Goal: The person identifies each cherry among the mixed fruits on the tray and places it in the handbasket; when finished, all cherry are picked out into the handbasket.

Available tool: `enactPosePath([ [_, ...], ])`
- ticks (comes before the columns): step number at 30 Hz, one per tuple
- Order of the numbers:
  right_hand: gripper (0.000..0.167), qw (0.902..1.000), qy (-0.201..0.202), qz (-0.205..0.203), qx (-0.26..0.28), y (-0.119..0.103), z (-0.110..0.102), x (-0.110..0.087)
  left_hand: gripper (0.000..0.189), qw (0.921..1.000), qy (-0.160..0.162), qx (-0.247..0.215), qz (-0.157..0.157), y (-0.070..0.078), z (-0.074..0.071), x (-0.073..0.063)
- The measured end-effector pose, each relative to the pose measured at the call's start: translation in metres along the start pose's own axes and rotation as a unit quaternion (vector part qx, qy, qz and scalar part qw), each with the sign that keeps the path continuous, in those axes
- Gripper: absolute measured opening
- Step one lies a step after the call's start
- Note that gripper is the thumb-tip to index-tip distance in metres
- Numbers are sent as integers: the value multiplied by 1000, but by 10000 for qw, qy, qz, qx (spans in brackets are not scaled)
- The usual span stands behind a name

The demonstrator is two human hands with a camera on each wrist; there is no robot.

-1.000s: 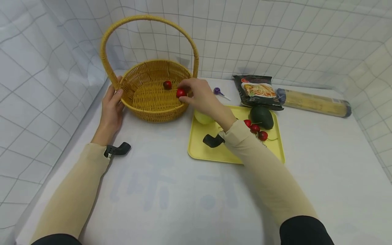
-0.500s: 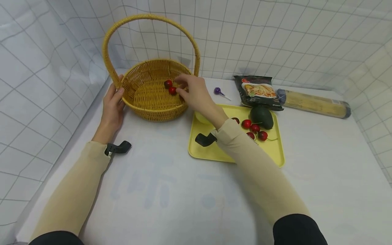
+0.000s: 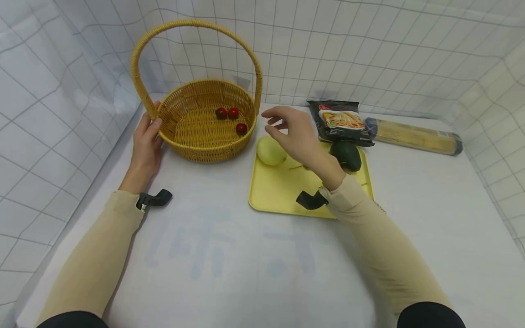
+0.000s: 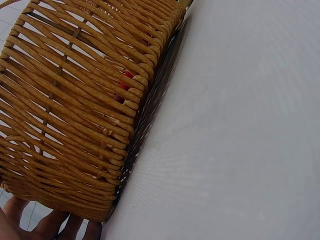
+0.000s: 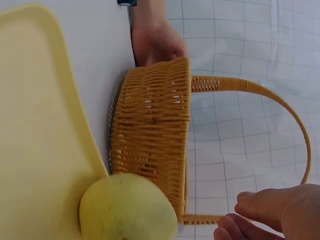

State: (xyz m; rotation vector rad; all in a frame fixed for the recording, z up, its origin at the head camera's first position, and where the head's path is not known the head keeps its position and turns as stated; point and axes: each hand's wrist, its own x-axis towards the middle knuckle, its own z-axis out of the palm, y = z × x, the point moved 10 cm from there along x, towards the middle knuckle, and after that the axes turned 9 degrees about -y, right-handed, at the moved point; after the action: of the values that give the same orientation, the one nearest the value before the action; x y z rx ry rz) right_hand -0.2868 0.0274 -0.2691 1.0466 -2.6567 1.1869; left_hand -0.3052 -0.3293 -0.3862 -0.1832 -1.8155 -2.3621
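Observation:
My left hand (image 3: 146,146) holds the wicker basket (image 3: 205,152) at its left rim by the handle's base, thumb over the rim; in the left wrist view its fingers (image 4: 47,225) show behind the weave. Three dark red cherries lie in the basket: one cherry (image 3: 221,113), another cherry (image 3: 233,113) beside it and a third cherry (image 3: 241,129) near the right wall. My right hand (image 3: 301,136) hovers right of the basket over the yellow tray (image 3: 266,196), fingers loosely bent with nothing between them. Below its fingertips sits a round yellow-green fruit (image 3: 270,151), large in the right wrist view.
A dark green avocado (image 3: 346,156) lies on the tray's right side; my right forearm hides much of that side. Behind the tray are a black noodle packet (image 3: 342,120) and a long yellowish wrapped roll (image 3: 414,135). White gridded sheeting (image 3: 369,54) rises at the back.
My right hand has let go of cherries inside the basket, where three now lie apart from it, and has drawn back right over the tray. The left hand keeps its hold.

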Motion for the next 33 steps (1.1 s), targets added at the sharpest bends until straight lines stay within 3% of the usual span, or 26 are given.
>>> enactPosePath([
  [8,30,9995,88,303,-41,21,-22,-31,54,9998,13,188,26,-2,-2,1],
  [16,30,9972,34,742,-72,45,-24,-60,54,10000,22,49,5,-2,-3,-1],
  [20,37,9908,-414,1283,-83,63,-15,-65,54,9999,44,-112,20,-2,-3,-2],
  [25,47,9723,-1267,1933,-342,82,2,-71,55,9999,24,-155,47,0,-2,-1],
  [33,48,9665,-1802,1703,-659,81,15,-75,58,9999,-38,-155,-14,0,1,1],
])
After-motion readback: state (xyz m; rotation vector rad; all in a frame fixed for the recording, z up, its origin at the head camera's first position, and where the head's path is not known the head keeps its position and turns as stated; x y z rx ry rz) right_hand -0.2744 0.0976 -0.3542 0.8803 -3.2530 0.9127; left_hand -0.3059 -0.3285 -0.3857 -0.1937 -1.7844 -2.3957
